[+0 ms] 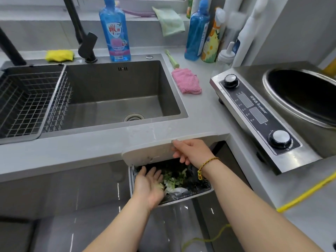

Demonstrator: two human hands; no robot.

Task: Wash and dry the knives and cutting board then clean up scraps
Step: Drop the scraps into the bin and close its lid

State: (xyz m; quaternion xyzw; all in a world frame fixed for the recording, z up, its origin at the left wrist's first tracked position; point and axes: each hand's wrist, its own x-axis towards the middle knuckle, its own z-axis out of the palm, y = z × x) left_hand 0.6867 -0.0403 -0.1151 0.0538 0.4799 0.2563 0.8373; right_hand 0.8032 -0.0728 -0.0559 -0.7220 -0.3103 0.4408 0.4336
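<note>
A white cutting board (145, 155) with rounded corners is held against the front edge of the surface (72, 148), near its front right corner. Its long axis is laid left to right along that edge, and its broad face is tilted towards the viewer, with the lower long edge hanging just over a bin (190, 196). The face is seen to be pale and wet-looking, with a few small specks near the lower edge. The board's right part is gripped by the right hand (190, 151), the thumb set at the upper edge and the fingers curled down over the face; a braided band is worn on that wrist. The left hand (149, 184) is held wide, palm up and fingers straight, over the left side of the bin, nothing being gripped. Green and pale vegetable scraps (175, 179) are seen inside the bin's black liner, just beside that hand's fingers. Behind, a sink (112, 84) with a wire basket (27, 102) is set into the surface, and a pink cloth (187, 80) is laid at the sink's right back corner.
</note>
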